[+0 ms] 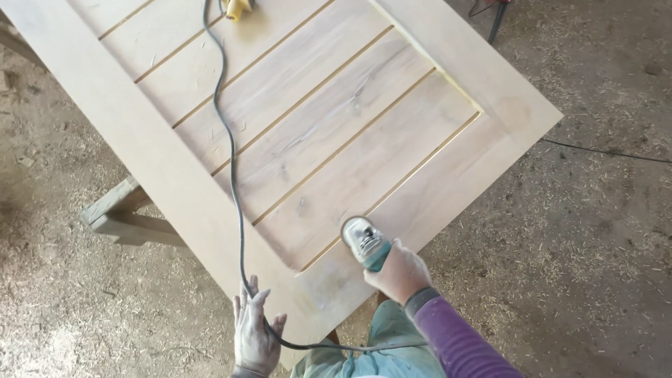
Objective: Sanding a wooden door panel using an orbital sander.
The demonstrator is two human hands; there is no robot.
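Teal-and-silver handheld power sander point(364, 241): gripped in closed right hand point(400, 274), nose up-left onto pale grooved wooden door panel point(336, 133); open left hand point(253, 332) flat beside grey cord point(231, 161).

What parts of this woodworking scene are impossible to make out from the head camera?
- Sanding face of the power tool: hidden beneath its own body.
- Right hand: its fingers wrap under the handle, out of view.
- Yellow object: cut off by the top edge.
- Cable: its far end leaves the top edge.
- Wooden stand: mostly hidden under the door panel.
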